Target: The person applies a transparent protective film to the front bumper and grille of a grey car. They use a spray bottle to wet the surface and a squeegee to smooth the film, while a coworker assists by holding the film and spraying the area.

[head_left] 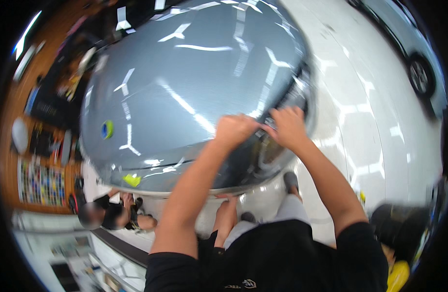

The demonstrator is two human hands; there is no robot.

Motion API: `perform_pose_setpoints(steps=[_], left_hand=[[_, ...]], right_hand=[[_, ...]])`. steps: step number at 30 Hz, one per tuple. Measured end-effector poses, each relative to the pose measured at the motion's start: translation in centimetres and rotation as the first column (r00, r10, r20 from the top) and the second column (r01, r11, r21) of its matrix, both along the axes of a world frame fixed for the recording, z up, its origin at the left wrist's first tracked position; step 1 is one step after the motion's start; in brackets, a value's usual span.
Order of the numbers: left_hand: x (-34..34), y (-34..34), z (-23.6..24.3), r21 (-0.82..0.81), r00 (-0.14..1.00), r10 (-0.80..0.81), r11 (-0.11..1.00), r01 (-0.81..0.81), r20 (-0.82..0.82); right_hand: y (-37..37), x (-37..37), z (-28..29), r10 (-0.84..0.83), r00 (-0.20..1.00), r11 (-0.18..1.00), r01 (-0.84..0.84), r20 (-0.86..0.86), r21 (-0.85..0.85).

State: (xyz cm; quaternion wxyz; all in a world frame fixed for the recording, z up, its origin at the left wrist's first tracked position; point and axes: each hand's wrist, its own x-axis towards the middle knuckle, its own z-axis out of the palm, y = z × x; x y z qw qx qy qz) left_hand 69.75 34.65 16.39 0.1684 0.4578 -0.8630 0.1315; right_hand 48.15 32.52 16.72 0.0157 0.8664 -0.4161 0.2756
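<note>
A grey car hood (185,87) covered with glossy film fills the middle of the view. My left hand (236,129) is curled closed at the hood's near right edge, pinching the film's edge (264,127). My right hand (288,127) is right beside it, fingers bent onto the same edge just above the headlight (267,155). The two hands almost touch. A round yellow and blue disc (107,129) sits on the hood's left side. A yellow squeegee-like piece (132,180) lies near the hood's front left edge.
Another person (114,214) crouches at the car's front left on the floor. A second grey car with a dark wheel (421,75) stands at the upper right. Shelves with colourful samples (41,182) line the left wall. Someone with a yellow item (398,275) is at the lower right.
</note>
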Motion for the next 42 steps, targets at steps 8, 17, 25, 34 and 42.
perform_pose_setpoints(steps=[8,17,25,34,42], left_hand=[[-5.1,4.4,2.1,0.255,0.864,0.418,0.900,-0.353,-0.281],[-3.0,30.0,-12.3,0.288,0.457,0.488,0.851,-0.440,-0.743],[-7.8,57.8,-23.4,0.935,0.232,0.929,0.326,-0.137,-0.290],[-23.1,77.1,-23.2,0.988,-0.522,0.840,-0.137,0.064,0.150],[-18.4,80.9,-19.3,0.990,-0.512,0.849,-0.083,0.111,0.129]], right_hand=[[2.7,-0.8,-0.8,-0.056,0.990,0.997,0.047,-0.133,-0.066],[3.2,3.7,-1.9,-0.177,0.948,0.949,0.094,-0.263,-0.302],[26.5,15.6,-1.7,0.818,0.575,0.495,-0.673,-0.032,0.549],[27.4,-5.8,-29.4,0.928,-0.191,0.302,-0.118,-0.320,0.946],[34.8,-11.7,-24.7,0.734,0.601,0.260,0.179,-0.315,0.949]])
